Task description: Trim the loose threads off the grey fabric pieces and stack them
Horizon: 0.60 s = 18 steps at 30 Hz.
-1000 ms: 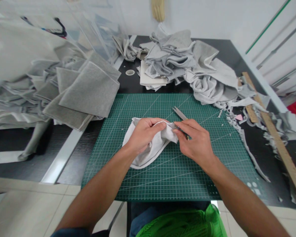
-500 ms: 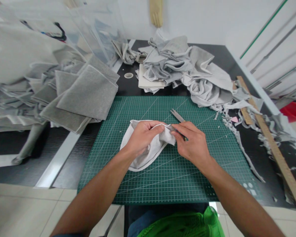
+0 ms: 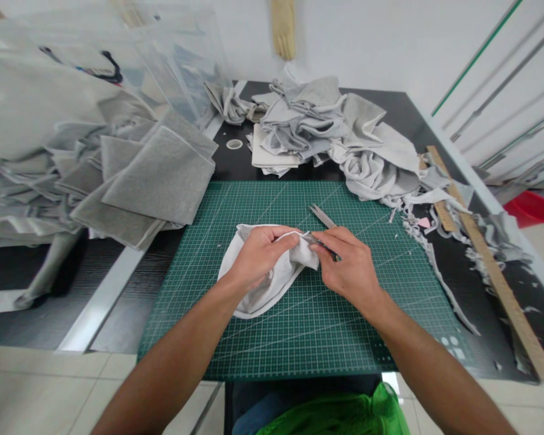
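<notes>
My left hand [image 3: 263,254] is closed on a light grey fabric piece [image 3: 254,302], pinching its raised edge between thumb and fingers. The fabric has a pale rim and lies partly bunched on the green cutting mat [image 3: 299,338]. In my right hand [image 3: 347,260] is a slim dark metal tool [image 3: 325,246], its tip touching the fabric edge beside my left thumb. Fingers hide most of the tool, so its exact kind is unclear. Just beyond the right hand are the metal blades of scissors [image 3: 321,215], their handles hidden behind it.
Grey fabric pieces [image 3: 158,175] are stacked at the left, beside clear plastic bins [image 3: 176,60]. A fabric heap [image 3: 308,115] and a white tape ring [image 3: 234,144] are at the back. Wooden rulers [image 3: 494,272] and fabric scraps [image 3: 439,278] lie along the right side.
The camera view has shifted slightly. Both hands stay at the fabric edge in nearly the same pose, with the tool tip still against it.
</notes>
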Motion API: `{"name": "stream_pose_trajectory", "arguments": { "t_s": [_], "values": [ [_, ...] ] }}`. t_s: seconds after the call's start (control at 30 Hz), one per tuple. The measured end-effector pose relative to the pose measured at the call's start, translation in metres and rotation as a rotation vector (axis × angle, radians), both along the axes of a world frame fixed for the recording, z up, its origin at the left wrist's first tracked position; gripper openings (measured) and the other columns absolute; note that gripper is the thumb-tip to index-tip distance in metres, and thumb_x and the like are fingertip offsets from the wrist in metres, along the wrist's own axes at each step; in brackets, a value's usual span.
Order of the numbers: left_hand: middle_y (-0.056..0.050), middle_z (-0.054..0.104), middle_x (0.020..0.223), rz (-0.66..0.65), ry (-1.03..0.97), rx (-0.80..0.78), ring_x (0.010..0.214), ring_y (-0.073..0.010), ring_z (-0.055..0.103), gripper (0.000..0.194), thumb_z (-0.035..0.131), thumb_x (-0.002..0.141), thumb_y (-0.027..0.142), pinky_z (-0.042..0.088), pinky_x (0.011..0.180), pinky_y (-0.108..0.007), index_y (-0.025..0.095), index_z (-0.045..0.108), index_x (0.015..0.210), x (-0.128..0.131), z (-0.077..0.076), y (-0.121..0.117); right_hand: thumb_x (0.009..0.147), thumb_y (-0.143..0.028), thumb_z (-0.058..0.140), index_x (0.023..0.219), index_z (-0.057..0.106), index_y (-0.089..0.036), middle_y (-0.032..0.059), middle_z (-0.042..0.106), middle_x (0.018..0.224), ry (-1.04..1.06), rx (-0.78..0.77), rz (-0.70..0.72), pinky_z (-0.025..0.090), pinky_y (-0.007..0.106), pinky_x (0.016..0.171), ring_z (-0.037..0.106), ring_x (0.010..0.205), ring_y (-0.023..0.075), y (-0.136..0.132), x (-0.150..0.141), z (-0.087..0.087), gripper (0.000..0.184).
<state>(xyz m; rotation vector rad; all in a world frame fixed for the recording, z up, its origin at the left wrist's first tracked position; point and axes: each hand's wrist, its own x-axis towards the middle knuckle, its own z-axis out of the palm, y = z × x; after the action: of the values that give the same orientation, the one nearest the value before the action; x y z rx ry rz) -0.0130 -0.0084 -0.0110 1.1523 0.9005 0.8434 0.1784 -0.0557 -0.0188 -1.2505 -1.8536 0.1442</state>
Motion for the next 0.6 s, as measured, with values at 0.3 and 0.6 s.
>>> {"name": "stream_pose_trajectory", "arguments": {
  "t_s": [0.3,0.6],
  "values": [
    [-0.009,0.078,0.095,-0.011,-0.003,0.003,0.084,-0.0185,0.068,0.027,0.076,0.084,0.036,0.052,0.077,-0.029,0.015,0.082,0.1,-0.0004,0.0021,0.0003,0.096,-0.021,0.062,0.112,0.075,-0.021,0.0085,0.076,0.102,0.007,-0.008,-0.009,0.06,0.043,0.087,0.071,0.096,0.0242,-0.0009,0.0,0.0002,0.021],
    [-0.009,0.078,0.092,-0.018,0.008,-0.008,0.08,-0.0185,0.067,0.028,0.078,0.082,0.036,0.051,0.071,-0.028,0.015,0.082,0.102,-0.0002,0.0014,-0.0008,0.097,-0.022,0.061,0.113,0.075,-0.02,0.0096,0.076,0.102,0.012,-0.001,0.005,0.06,0.043,0.087,0.071,0.095,0.0242,-0.0004,-0.0005,-0.001,0.021]
  ]
}}
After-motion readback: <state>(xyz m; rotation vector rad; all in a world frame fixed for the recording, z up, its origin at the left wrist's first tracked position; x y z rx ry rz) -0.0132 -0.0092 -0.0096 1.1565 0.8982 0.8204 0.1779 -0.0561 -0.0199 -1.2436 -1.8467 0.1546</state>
